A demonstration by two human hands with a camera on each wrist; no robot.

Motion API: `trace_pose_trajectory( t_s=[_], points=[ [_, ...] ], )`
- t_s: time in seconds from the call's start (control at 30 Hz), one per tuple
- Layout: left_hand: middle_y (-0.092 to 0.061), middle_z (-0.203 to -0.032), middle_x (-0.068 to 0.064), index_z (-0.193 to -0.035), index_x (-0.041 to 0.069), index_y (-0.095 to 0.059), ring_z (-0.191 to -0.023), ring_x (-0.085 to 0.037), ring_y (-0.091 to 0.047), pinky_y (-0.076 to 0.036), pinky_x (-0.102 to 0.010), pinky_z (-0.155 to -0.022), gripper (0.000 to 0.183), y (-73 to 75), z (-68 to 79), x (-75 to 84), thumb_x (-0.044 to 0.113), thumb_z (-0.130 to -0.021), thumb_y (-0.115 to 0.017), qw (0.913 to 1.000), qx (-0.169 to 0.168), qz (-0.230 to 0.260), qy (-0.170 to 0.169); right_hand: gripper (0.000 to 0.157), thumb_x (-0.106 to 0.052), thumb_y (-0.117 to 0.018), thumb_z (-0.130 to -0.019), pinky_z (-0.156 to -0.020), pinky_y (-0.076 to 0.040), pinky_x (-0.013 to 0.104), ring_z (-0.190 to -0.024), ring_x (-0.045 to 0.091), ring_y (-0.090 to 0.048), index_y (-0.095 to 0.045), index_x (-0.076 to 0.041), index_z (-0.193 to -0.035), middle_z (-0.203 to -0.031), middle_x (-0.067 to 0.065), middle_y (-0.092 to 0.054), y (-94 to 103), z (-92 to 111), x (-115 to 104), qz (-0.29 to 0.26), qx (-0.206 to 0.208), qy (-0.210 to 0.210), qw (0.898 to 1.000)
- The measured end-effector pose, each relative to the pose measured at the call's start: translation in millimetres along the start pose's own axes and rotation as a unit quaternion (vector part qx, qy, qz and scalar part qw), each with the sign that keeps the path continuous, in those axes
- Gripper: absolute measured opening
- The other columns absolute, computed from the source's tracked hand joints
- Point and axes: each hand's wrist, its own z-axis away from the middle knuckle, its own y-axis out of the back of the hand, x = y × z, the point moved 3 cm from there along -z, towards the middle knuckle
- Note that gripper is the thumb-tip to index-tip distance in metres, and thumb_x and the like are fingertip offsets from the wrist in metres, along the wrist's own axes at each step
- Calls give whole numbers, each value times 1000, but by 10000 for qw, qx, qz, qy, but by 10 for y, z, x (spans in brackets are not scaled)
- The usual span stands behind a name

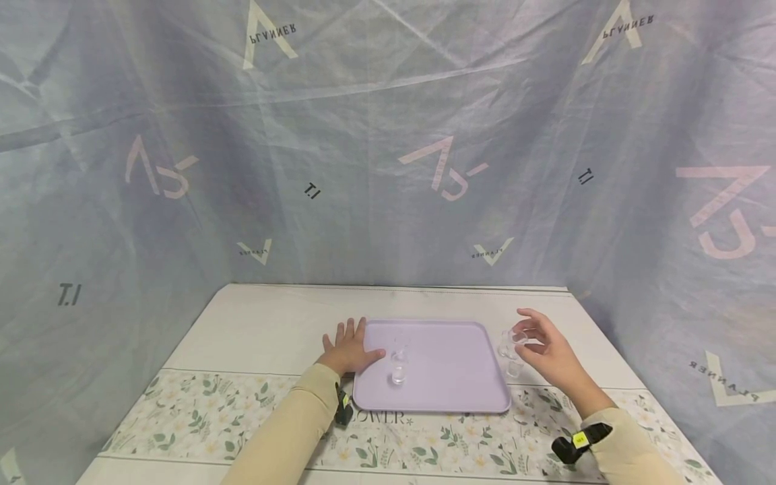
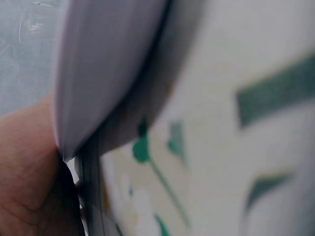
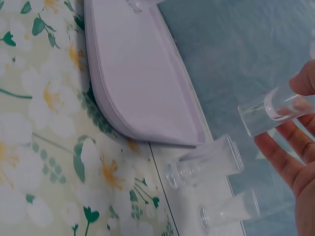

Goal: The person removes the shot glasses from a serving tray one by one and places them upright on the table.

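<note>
A lilac tray (image 1: 448,377) (image 3: 133,69) lies on the table. My left hand (image 1: 351,351) rests at its left edge, fingers spread and thumb over the rim. In the left wrist view, part of that hand (image 2: 24,167) shows beside the blurred tray side (image 2: 98,73). My right hand (image 1: 550,351) is just right of the tray, pinching a small clear shot glass (image 3: 261,112) between thumb and fingers, tilted on its side in the right wrist view. Below it, two more clear shot glasses (image 3: 209,162) stand close together beside the tray. On the tray's left part is another shot glass (image 1: 398,376), with more clear glass (image 1: 399,353) behind it.
A cloth (image 1: 273,330) with a flowered band (image 1: 200,411) covers the table. Grey-blue fabric (image 1: 376,222) hangs behind and along both sides. Each wrist wears a black camera strap (image 1: 582,441).
</note>
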Motion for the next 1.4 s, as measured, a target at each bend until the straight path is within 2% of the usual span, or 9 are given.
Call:
trace_pose_trajectory(
  t_s=[0.9, 1.17, 1.4],
  points=[
    [2, -169, -18, -164, 16, -3, -154, -40, 8, 9, -70, -115, 108, -5, -1, 1, 75, -89, -53, 10000, -29, -37, 10, 72, 18, -69, -84, -76, -51, 11, -96, 4, -63, -41, 1, -148, -110, 20, -60, 376, 188, 123, 417, 352, 13, 9985],
    [1, -169, -18, -164, 16, -4, -154, -40, 7, 9, -70, -115, 108, -13, -10, -11, 74, -89, -54, 10000, -17, 1, -13, 70, 16, -69, -85, -76, -50, 11, -96, 3, -62, -41, 1, -147, -110, 19, -60, 419, 246, 193, 450, 427, -78, 9980],
    [0, -169, -19, -164, 13, -6, -154, -41, 6, 9, -69, -115, 108, 63, 78, 55, 74, -89, -53, 10000, -52, 1, -2, 71, 16, -70, -84, -75, -51, 11, -95, 0, -61, -41, 1, -147, -109, 21, -60, 387, 289, 244, 422, 458, -175, 9979]
  ],
)
